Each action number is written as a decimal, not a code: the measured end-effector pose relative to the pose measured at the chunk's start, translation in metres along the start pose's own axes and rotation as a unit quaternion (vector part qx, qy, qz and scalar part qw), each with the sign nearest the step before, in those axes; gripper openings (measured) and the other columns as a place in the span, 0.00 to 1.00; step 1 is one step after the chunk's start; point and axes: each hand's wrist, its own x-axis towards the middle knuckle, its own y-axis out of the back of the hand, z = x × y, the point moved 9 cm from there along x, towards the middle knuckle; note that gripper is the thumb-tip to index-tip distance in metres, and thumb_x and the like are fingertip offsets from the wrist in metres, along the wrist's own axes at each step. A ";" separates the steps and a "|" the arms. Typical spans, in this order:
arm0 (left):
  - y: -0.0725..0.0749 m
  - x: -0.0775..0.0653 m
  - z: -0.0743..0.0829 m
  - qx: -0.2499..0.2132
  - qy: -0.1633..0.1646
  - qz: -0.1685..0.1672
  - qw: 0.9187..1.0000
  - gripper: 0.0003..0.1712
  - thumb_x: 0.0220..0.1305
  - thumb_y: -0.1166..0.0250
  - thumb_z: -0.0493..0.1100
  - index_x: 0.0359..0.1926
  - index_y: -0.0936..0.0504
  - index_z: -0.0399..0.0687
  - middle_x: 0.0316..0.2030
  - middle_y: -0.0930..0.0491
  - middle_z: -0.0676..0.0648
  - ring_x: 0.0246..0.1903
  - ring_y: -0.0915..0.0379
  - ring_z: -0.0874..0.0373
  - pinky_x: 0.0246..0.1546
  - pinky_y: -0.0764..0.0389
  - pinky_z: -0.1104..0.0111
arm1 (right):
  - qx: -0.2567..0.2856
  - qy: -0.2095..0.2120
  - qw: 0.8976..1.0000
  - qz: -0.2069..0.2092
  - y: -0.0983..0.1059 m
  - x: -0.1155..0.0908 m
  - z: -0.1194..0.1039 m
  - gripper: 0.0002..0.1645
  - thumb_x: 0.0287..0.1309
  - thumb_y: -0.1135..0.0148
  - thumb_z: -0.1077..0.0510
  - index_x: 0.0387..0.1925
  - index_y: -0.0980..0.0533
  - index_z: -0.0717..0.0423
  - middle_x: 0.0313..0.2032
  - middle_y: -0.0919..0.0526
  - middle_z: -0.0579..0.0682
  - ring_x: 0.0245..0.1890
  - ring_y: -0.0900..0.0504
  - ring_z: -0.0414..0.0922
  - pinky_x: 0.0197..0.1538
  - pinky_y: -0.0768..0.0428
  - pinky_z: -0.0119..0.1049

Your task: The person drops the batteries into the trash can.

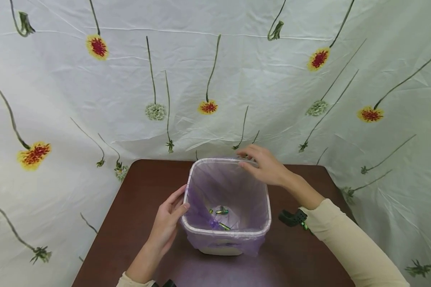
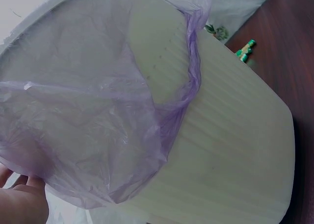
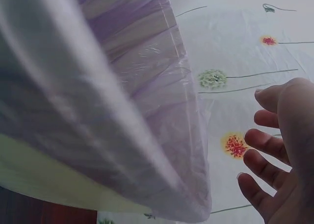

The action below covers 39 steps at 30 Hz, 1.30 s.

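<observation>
A pale waste bin (image 1: 220, 251) stands on the table, lined with a thin purple bag (image 1: 233, 179) folded out over its rim. My left hand (image 1: 167, 217) holds the bin's left rim, thumb on the edge and fingers along the outside. In the left wrist view, the bag (image 2: 88, 136) hangs loosely down the outer wall, beside the left hand (image 2: 24, 199). My right hand (image 1: 265, 165) is over the back right corner of the rim. Its fingers are spread and loosely bent, apart from the bag in the right wrist view. Small shiny green-and-gold cylinders (image 1: 222, 212) lie inside the bin.
More green-and-gold pieces (image 2: 245, 51) lie on the dark brown table (image 1: 143, 191), to the bin's right, partly hidden by the right forearm. A white flower-printed cloth (image 1: 237, 79) hangs behind and around the table. A dark band (image 1: 292, 218) is at the right wrist.
</observation>
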 end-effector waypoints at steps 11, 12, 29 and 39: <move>-0.002 0.003 0.001 0.001 -0.001 0.002 1.000 0.34 0.72 0.43 0.28 0.76 0.40 0.31 0.75 0.41 0.34 0.75 0.45 0.49 0.64 0.31 0.71 | -0.008 -0.040 0.999 -0.006 0.005 -0.025 0.016 0.17 0.72 0.37 0.59 0.58 0.20 0.61 0.47 0.18 0.52 0.41 0.22 0.46 0.40 0.21 0.46; -0.003 0.003 0.001 0.001 0.000 0.002 1.000 0.34 0.72 0.43 0.28 0.76 0.40 0.31 0.75 0.41 0.35 0.74 0.45 0.49 0.64 0.31 0.71 | -0.009 -0.041 0.999 -0.005 0.005 -0.028 0.018 0.17 0.72 0.37 0.59 0.58 0.20 0.61 0.47 0.18 0.52 0.40 0.22 0.46 0.40 0.21 0.46; -0.002 0.001 -0.002 -0.006 -0.002 0.001 1.000 0.35 0.72 0.42 0.28 0.76 0.40 0.30 0.75 0.41 0.33 0.72 0.40 0.56 0.64 0.29 0.70 | -0.024 -0.093 0.995 0.019 0.016 -0.085 0.053 0.15 0.69 0.35 0.61 0.56 0.19 0.58 0.47 0.17 0.48 0.44 0.19 0.45 0.45 0.20 0.50; -0.002 0.002 -0.003 -0.009 -0.002 0.001 1.000 0.35 0.72 0.42 0.28 0.77 0.41 0.30 0.75 0.42 0.32 0.71 0.38 0.58 0.64 0.29 0.70 | -0.041 -0.143 0.988 0.047 0.022 -0.121 0.080 0.17 0.71 0.36 0.60 0.58 0.20 0.59 0.51 0.16 0.52 0.49 0.19 0.52 0.49 0.21 0.54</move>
